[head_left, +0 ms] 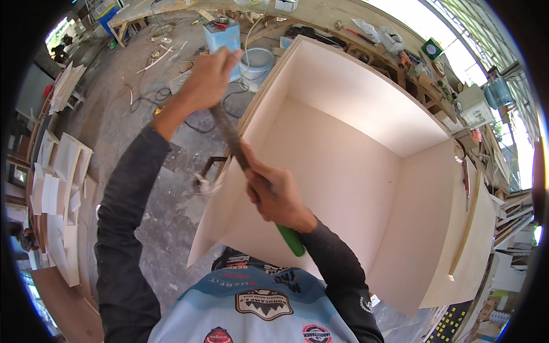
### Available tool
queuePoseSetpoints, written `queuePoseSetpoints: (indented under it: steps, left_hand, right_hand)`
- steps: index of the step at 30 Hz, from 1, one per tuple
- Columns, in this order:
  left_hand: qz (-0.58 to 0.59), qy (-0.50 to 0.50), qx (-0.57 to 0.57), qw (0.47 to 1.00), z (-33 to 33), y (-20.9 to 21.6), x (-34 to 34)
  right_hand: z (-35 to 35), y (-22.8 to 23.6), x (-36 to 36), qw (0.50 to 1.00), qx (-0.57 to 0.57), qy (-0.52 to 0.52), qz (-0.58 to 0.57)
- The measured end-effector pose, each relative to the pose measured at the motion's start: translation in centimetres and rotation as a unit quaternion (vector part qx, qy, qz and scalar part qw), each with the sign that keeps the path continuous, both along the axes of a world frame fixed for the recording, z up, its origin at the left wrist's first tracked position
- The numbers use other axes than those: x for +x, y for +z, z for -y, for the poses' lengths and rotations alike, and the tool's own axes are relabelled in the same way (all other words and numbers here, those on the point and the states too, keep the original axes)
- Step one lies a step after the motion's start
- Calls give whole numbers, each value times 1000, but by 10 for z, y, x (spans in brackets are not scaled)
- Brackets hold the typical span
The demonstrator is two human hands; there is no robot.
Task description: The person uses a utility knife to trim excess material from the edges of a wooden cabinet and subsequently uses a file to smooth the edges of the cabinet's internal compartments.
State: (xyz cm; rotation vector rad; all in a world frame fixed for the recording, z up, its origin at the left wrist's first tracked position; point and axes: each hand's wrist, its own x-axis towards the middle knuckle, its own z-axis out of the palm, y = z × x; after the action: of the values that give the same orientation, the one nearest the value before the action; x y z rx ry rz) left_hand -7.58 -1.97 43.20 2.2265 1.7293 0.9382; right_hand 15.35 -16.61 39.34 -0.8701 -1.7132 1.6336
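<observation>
My right hand [280, 191] is wrapped round a long dark file [227, 130], its green handle [290, 240] sticking out below my fist. Farther up and to the left, my left hand [207, 80] grips the file's other end. The file slants over the left edge of a large open box [337, 148] with a pale, smooth lining. A pale side panel [220, 208] of that box comes toward me at the lower left. Motion slightly smears the file and the left fingers, so the exact contact with the edge cannot be made out.
A blue-white bucket [256, 67] and a light-blue container [222, 37] stand beyond the box's far left corner. Cables [137, 94] lie on the grey floor. Pale panels and cut pieces [60, 188] are stacked at left. A workbench [412, 74] with tools runs behind the box.
</observation>
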Motion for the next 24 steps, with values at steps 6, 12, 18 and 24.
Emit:
queuePoseSetpoints:
  steps: [6, 12, 18, 24]
  left_hand:
    - [1, -21, -25, 999, 15, -11, 17]
    - [28, -25, 68, 997, 17, -5, -3]
    - [45, 8, 18, 999, 35, 6, 4]
    - [30, -2, 32, 999, 40, 13, 9]
  right_hand:
    - [26, -26, 3, 998, 62, -10, -3]
    - [12, -12, 6, 999, 30, 12, 19]
    - [13, -45, -1, 971, 232, -20, -46]
    - [14, -44, 9, 980, 193, -6, -44]
